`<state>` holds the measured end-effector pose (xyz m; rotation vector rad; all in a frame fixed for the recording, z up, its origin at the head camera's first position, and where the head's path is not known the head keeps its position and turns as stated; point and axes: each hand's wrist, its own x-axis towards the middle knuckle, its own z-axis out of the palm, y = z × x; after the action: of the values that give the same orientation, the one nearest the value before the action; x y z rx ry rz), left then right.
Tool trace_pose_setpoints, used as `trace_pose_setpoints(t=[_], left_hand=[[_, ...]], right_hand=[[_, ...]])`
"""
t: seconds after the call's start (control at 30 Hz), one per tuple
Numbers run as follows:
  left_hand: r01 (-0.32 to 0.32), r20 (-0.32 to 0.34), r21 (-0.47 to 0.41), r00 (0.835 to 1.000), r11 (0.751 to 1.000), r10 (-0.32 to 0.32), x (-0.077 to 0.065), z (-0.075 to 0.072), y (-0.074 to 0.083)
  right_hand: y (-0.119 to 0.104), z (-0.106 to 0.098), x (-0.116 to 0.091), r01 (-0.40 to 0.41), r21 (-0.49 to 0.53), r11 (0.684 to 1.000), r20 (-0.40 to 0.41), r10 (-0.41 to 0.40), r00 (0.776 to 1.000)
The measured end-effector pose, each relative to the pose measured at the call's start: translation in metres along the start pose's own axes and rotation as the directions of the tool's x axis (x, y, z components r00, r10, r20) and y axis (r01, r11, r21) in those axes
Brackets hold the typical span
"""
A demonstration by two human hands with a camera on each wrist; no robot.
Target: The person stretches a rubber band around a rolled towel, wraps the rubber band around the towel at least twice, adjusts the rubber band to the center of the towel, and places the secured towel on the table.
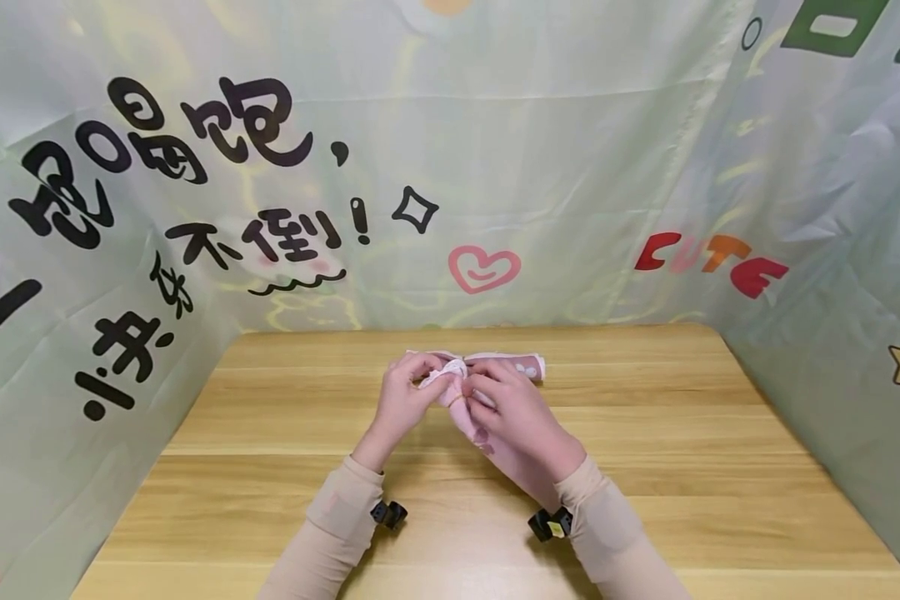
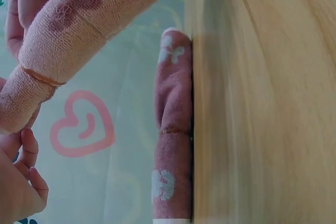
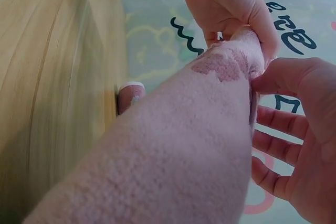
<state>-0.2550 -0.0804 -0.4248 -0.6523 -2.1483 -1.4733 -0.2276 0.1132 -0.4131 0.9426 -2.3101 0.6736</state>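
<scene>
Both hands hold a light pink towel (image 1: 465, 421) with darker pink patches, raised over the table. My left hand (image 1: 405, 396) grips its bunched, white-trimmed end. A thin orange-brown band (image 2: 42, 77) circles the towel just below that end. Beside the band, my right hand (image 1: 513, 408) pinches the cloth; in the right wrist view its thumb (image 3: 278, 77) presses the towel's edge while the other fingers lie behind. The rest of the towel hangs down toward the right forearm, partly hidden by the right hand.
Behind the hands, a darker pink rolled towel (image 2: 176, 98) with pale motifs lies across the wooden table (image 1: 285, 400), a thin band round its middle. A printed cloth wall (image 1: 570, 167) rises along the table's back and sides. Each wrist carries a small black camera (image 1: 390, 514).
</scene>
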Motion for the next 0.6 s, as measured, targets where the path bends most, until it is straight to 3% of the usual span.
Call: trace_pose_setpoints(t=[0.2, 0.3, 0.4, 0.6], left_hand=[[0.040, 0.037, -0.064, 0.999, 0.997, -0.038, 0.000, -0.005, 0.031], [0.043, 0.046, -0.081, 0.998, 0.996, -0.039, -0.001, -0.004, 0.031], [0.049, 0.047, -0.092, 0.998, 0.995, -0.045, -0.001, -0.003, 0.032], [0.071, 0.026, -0.068, 0.997, 0.995, -0.070, -0.001, 0.000, 0.030]], right_hand=[[-0.001, 0.001, -0.001, -0.015, 0.087, 0.996, -0.028, 0.018, 0.999], [-0.003, 0.002, -0.001, -0.015, 0.105, 0.994, -0.043, 0.019, 0.999], [-0.004, 0.003, 0.000, -0.011, 0.059, 0.998, -0.036, 0.013, 0.999], [-0.006, 0.003, -0.001, -0.022, -0.024, 0.999, 0.037, 0.023, 0.999]])
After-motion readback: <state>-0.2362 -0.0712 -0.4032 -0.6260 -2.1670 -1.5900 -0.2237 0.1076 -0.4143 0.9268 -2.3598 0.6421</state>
